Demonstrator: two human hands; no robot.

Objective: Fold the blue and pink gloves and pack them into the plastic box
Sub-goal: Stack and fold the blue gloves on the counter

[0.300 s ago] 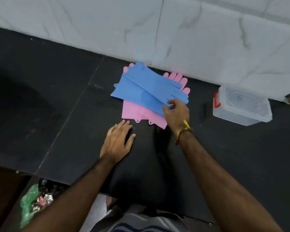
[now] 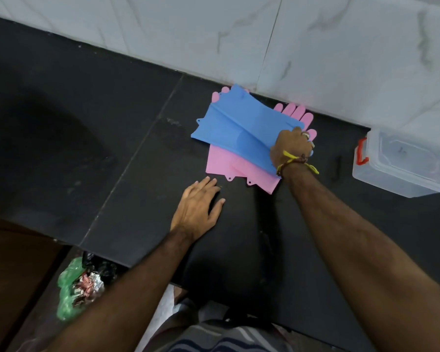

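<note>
Blue gloves [image 2: 235, 124] lie flat on top of pink gloves [image 2: 222, 163] on the black counter [image 2: 112, 148], close to the tiled wall. Pink fingers stick out behind the blue ones at the far side. My right hand [image 2: 291, 146] is on the finger end of the blue gloves, its fingers curled over that end and hiding it. My left hand [image 2: 198, 207] rests flat on the counter, fingers straight, just in front of the pink cuffs and not touching them. A clear plastic box [image 2: 401, 163] with a red latch stands at the right edge.
A white marble-tiled wall [image 2: 239, 34] runs right behind the gloves. A small dark object [image 2: 337, 167] lies between the gloves and the box. Below the counter's front edge, a green bag with wrappers [image 2: 79, 288] sits on the floor.
My right hand has moved forward along the blue gloves, from their near edge onto their finger end. My left hand stays flat on the counter.
</note>
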